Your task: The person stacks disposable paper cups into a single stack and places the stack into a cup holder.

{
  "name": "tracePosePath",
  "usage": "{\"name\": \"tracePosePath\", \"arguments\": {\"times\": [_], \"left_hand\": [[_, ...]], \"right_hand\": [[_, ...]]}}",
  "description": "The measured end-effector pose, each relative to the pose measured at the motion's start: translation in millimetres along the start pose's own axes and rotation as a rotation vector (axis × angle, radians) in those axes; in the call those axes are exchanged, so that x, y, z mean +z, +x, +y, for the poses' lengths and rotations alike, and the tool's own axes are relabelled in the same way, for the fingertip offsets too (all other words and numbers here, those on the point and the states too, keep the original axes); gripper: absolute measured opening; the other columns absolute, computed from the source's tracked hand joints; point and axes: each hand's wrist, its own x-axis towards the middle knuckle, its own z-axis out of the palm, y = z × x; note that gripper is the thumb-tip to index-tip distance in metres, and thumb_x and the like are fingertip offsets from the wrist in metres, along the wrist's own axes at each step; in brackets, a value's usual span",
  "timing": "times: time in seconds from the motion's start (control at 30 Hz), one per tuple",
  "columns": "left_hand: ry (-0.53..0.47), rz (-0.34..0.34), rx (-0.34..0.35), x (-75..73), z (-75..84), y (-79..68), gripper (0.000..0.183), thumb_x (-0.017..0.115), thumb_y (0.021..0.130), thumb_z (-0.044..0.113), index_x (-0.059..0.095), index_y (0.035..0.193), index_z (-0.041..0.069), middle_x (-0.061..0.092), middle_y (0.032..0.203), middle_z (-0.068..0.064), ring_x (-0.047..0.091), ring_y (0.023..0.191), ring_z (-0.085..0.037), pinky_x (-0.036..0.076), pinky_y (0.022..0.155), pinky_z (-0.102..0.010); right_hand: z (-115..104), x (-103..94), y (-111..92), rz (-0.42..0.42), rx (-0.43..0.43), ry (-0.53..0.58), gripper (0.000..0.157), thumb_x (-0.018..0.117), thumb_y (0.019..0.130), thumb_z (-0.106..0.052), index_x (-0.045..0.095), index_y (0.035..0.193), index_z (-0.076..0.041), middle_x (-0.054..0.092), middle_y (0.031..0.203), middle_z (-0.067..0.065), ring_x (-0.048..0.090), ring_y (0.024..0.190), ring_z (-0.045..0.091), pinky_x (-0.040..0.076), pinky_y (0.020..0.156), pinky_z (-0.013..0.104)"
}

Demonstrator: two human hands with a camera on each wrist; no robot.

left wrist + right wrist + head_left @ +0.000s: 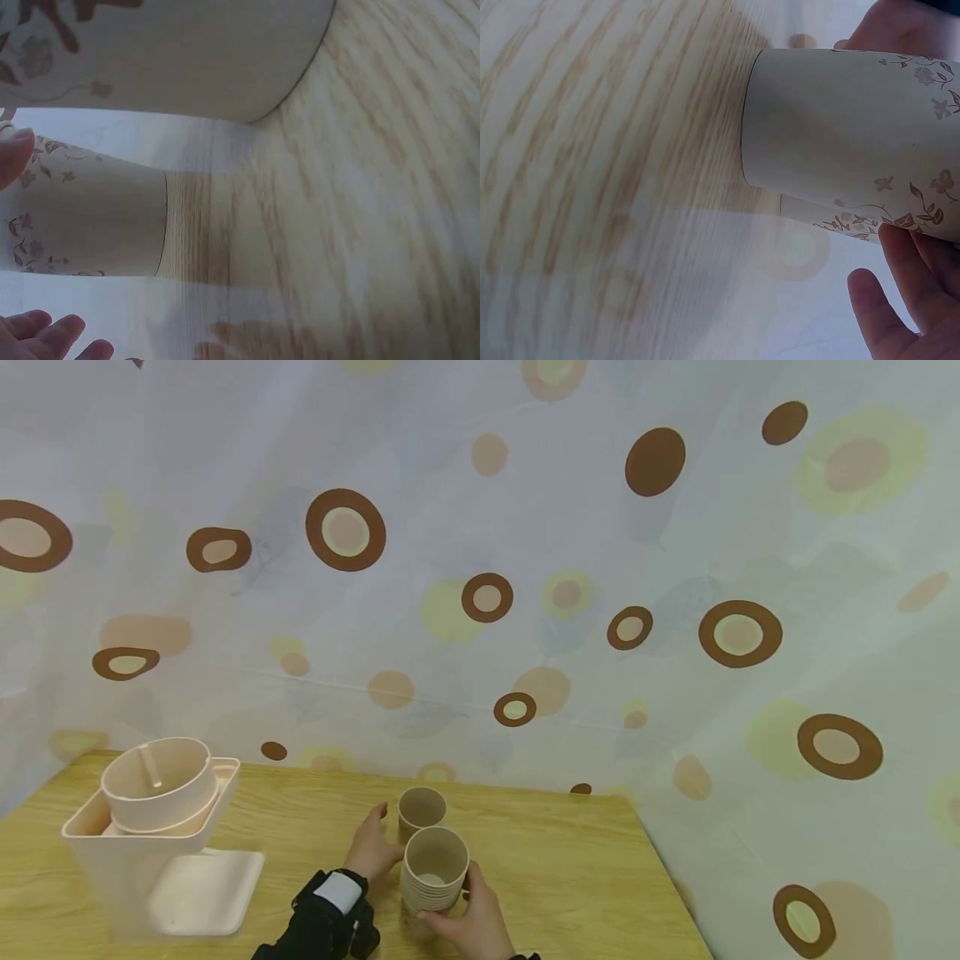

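Observation:
A stack of floral-patterned paper cups (433, 881) stands near the front of the table. My right hand (480, 917) holds it from the right, with the thumb across its near side. In the right wrist view, fingertips lie against the printed wall of the outer cup (840, 127). Just behind the stack is a separate paper cup (422, 810), upright on the wood. My left hand (372, 850) reaches beside that cup with thumb and fingers spread. In the left wrist view, the thumb overlaps the rear cup (97, 214), while the other fingers stand apart from it.
A cream plastic container (123, 877) with a round cup-like piece (161, 793) in its top stands on the left of the wooden table (570, 868). Next to it is a flat cream tray part (213, 893). A patterned sheet (450, 527) hangs behind the table.

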Motion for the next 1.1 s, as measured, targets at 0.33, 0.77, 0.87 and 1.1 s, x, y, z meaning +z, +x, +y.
{"name": "tracePosePath", "arguments": {"times": [0.33, 0.77, 0.87, 1.1], "left_hand": [[0.043, 0.053, 0.047, 7.9, 12.7, 2.8, 0.081, 0.078, 0.067, 0.018, 0.041, 0.13, -0.018, 0.049, 0.128, -0.041, 0.044, 0.117, -0.054, 0.041, 0.097, -0.063], [0.056, 0.053, -0.02, 13.9, 10.3, 10.5, 0.08, 0.078, 0.066, 0.023, 0.045, 0.129, -0.016, 0.053, 0.124, -0.038, 0.048, 0.115, -0.051, 0.044, 0.095, -0.061], [0.057, 0.061, -0.016, 13.0, 9.3, 9.2, 0.079, 0.078, 0.067, 0.023, 0.046, 0.127, -0.017, 0.053, 0.122, -0.038, 0.049, 0.114, -0.051, 0.044, 0.094, -0.061], [-0.008, 0.097, -0.003, 13.1, 1.8, 7.0, 0.077, 0.079, 0.067, 0.023, 0.047, 0.125, -0.017, 0.054, 0.122, -0.038, 0.05, 0.113, -0.049, 0.044, 0.094, -0.061]], "right_hand": [[-1.9, 0.5, -1.0, -0.01, 0.026, 0.013, 0.07, 0.078, 0.071, -0.024, 0.046, 0.124, 0.009, 0.062, 0.117, 0.025, 0.057, 0.103, 0.039, 0.049, 0.082, 0.053], [1.6, 0.5, -0.1, 0.002, 0.021, 0.008, 0.07, 0.078, 0.07, -0.022, 0.046, 0.124, 0.008, 0.063, 0.117, 0.024, 0.057, 0.103, 0.038, 0.048, 0.083, 0.052], [0.7, 0.1, 0.0, -0.005, 0.025, 0.015, 0.07, 0.078, 0.071, -0.022, 0.046, 0.125, 0.008, 0.063, 0.117, 0.024, 0.057, 0.103, 0.038, 0.048, 0.083, 0.052], [-0.9, -1.7, -1.0, -0.021, 0.043, 0.027, 0.07, 0.077, 0.072, -0.023, 0.045, 0.126, 0.008, 0.061, 0.119, 0.024, 0.057, 0.105, 0.039, 0.048, 0.083, 0.054]]}}
